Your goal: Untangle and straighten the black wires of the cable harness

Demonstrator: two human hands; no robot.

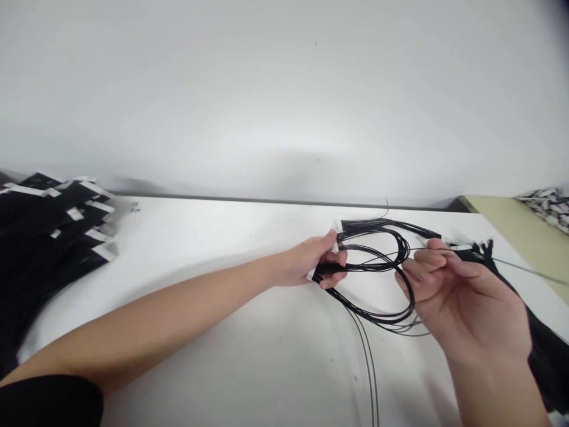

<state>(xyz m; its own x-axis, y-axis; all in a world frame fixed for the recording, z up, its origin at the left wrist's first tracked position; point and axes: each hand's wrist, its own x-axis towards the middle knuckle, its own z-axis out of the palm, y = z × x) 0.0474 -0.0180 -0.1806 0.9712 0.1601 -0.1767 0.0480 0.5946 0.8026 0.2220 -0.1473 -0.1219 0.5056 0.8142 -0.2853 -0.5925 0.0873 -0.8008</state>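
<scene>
My left hand (309,260) is closed around a looped bundle of thin black cables (364,268), near a white end piece that its fingers partly cover. The loops spread to the right of that hand, over the white table. My right hand (471,302), palm turned up, has thumb and fingers pinched together on a thin black cable strand (524,266). This strand runs from the loops out past the hand to the right. Two loose strands (368,356) hang down from the bundle toward the bottom of the view.
A white table (222,237) meets a pale wall behind it. Black cable bundles with white ends (44,237) are heaped at the left. More black cables (546,350) lie at the right, beside a yellowish surface (507,219) with a pile of small black-and-white pieces (551,204).
</scene>
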